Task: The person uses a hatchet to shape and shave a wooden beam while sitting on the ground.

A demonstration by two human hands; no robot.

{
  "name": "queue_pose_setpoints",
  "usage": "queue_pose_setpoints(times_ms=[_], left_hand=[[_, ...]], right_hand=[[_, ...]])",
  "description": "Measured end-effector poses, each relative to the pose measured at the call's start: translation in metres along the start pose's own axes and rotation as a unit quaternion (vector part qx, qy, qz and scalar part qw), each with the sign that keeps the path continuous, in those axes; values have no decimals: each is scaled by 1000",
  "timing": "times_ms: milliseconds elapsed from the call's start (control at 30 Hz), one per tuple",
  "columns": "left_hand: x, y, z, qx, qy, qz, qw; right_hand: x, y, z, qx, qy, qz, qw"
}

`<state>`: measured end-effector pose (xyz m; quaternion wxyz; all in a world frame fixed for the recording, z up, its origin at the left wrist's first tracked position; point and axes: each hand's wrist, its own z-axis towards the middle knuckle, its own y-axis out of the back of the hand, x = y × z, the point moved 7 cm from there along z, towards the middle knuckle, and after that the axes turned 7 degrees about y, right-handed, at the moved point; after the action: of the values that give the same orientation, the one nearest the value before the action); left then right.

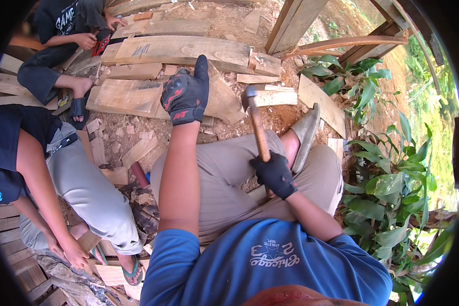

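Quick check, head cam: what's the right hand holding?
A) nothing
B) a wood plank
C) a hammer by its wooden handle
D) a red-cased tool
C: the gloved right hand is closed around the wooden handle of a hammer, its metal head raised above the knee; the gloved left hand is lifted over the planks and grips nothing.

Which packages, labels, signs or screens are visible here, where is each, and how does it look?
No packages, signs or screens.
Left glove: black, red logo patches on the back, raised above the planks.
Blue shirt: pale printed emblem, bottom centre.
Black shirt: pale lettering, top left, on another person.
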<state>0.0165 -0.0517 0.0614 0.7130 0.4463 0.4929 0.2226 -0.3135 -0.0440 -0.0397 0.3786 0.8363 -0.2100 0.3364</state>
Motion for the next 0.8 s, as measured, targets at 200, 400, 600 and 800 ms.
queue_pose_setpoints(times_ms=[200, 400, 600, 800], left_hand=[[3, -2, 0, 2, -1, 7, 1000], [-1, 2, -1, 47, 17, 9, 999], [-11, 3, -9, 30, -8, 6, 999], [2, 0, 0, 3, -16, -3, 1000]], right_hand=[[50, 48, -25, -62, 65, 144, 985], [38, 33, -24, -108, 99, 211, 966], [-9, -13, -10, 12, -10, 133, 991], [39, 32, -29, -39, 57, 119, 990]])
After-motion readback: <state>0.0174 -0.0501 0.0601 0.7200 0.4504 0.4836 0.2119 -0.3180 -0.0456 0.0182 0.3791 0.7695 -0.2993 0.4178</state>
